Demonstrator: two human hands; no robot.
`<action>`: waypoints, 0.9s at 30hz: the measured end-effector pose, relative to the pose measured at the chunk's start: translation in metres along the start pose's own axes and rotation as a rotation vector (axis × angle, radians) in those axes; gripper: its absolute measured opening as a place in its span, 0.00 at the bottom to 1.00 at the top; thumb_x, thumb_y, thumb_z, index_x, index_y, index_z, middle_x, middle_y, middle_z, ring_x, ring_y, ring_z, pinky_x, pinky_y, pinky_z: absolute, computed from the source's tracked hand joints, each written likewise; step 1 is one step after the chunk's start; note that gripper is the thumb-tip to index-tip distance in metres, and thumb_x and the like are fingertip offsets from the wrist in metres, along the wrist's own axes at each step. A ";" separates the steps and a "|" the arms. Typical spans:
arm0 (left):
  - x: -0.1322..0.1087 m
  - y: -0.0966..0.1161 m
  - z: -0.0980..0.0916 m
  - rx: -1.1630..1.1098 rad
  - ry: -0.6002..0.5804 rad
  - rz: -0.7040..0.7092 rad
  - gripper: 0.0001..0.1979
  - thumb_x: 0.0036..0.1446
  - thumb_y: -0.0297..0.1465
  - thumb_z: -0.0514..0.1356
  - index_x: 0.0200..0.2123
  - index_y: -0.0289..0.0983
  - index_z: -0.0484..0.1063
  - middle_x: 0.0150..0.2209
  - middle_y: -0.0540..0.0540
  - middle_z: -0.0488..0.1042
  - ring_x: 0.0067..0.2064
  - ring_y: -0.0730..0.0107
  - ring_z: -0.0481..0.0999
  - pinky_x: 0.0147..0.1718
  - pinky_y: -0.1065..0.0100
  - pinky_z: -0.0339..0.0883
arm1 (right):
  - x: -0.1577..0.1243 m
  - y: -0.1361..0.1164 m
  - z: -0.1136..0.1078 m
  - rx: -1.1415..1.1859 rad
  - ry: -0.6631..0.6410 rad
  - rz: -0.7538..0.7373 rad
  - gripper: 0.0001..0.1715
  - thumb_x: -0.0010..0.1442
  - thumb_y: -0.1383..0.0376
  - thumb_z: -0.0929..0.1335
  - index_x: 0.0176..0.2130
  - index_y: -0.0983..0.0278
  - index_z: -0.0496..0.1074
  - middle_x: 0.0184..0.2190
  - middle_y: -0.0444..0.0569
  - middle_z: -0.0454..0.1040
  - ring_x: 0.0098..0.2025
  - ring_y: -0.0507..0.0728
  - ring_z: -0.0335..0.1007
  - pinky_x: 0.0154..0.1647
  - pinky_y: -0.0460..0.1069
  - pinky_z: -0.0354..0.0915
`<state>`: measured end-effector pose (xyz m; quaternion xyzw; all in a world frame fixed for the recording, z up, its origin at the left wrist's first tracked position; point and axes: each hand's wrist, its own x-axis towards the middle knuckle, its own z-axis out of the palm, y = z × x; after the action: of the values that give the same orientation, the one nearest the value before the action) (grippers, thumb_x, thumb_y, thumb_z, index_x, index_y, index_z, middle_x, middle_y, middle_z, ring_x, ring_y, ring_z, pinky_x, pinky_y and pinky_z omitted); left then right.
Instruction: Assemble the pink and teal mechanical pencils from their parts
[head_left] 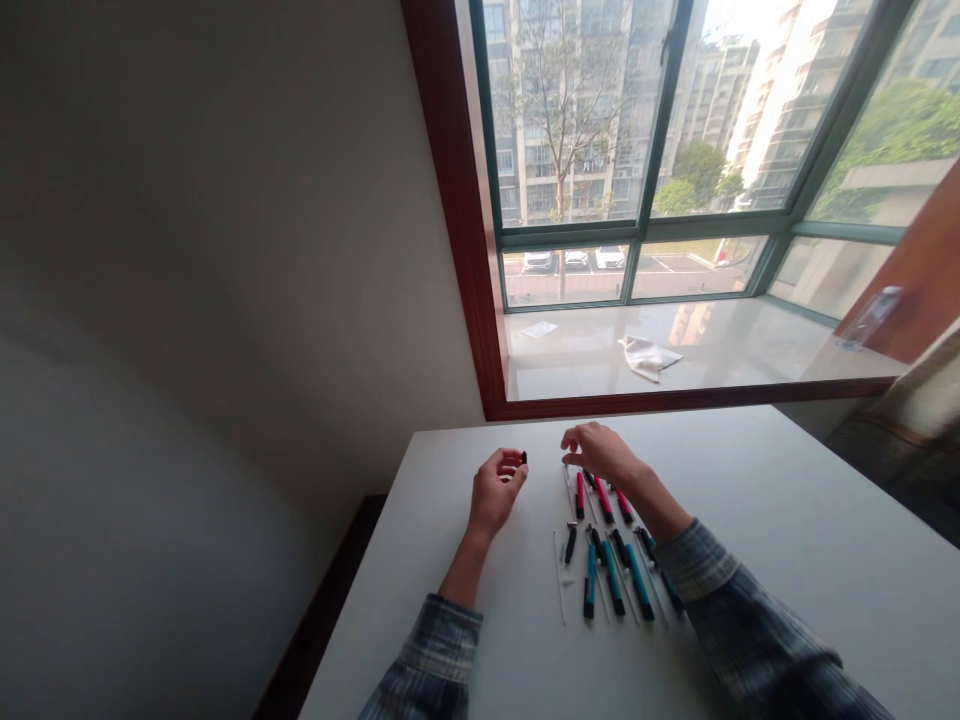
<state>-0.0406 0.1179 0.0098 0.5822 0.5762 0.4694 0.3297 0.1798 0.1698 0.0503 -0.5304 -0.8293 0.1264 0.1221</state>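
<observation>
White table (pixel 757 540) by window (pixel 637 230): L hand (pixel 497 492) pinching blk piece (pixel 523 457), R hand (pixel 600 452) open over pens (pixel 604 500).

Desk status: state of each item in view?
Left hand: raised, pinching small black part in fingertips.
Right hand: open, fingers curved, at the top of the pen rows.
Pink pens: lying side by side on white table.
Teal pens: lying side by side, nearer the person.
Thin white rods: lying loose among pens.
White cloth: crumpled on windowsill.
</observation>
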 end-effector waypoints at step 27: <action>-0.008 0.012 0.005 0.197 0.051 0.189 0.07 0.59 0.32 0.61 0.39 0.41 0.78 0.38 0.48 0.81 0.38 0.65 0.77 0.39 0.64 0.70 | 0.008 -0.008 0.007 0.589 0.115 -0.167 0.09 0.61 0.60 0.73 0.40 0.61 0.82 0.36 0.48 0.84 0.38 0.56 0.80 0.41 0.48 0.72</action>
<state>-0.0313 0.1096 0.0176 0.6513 0.5702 0.4542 0.2106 0.1676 0.1730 0.0465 -0.4083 -0.7895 0.3208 0.3272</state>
